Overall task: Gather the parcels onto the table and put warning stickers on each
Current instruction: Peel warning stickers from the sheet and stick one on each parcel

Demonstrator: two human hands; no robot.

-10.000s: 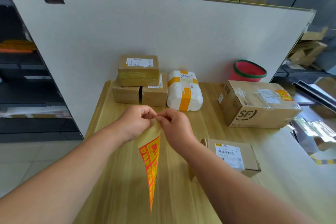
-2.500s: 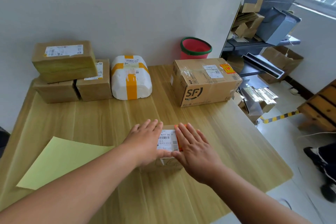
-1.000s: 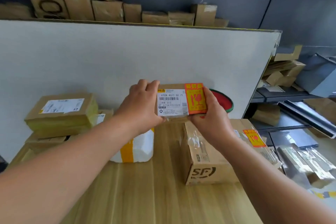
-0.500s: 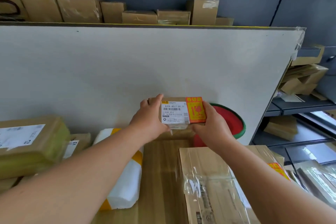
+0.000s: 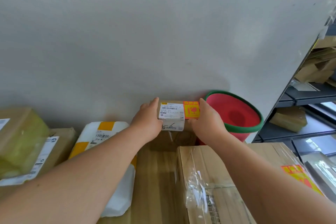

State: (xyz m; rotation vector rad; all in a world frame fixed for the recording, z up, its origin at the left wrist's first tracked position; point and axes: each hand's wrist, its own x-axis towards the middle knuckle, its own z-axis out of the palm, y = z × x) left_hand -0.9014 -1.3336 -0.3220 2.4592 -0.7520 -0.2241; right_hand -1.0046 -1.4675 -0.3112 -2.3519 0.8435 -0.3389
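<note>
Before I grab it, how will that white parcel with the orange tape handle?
Probably soft: the white parcel has rounded, bulging sides. Likely light for its size, as it looks foam-wrapped. Its smooth wrap may be slippery.

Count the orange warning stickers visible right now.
2. First sticker on the held small box; second sticker on the large carton, lower right. Hidden faces may carry more.

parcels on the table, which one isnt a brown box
The white parcel with orange tape; every other parcel in view is brown cardboard.
</note>
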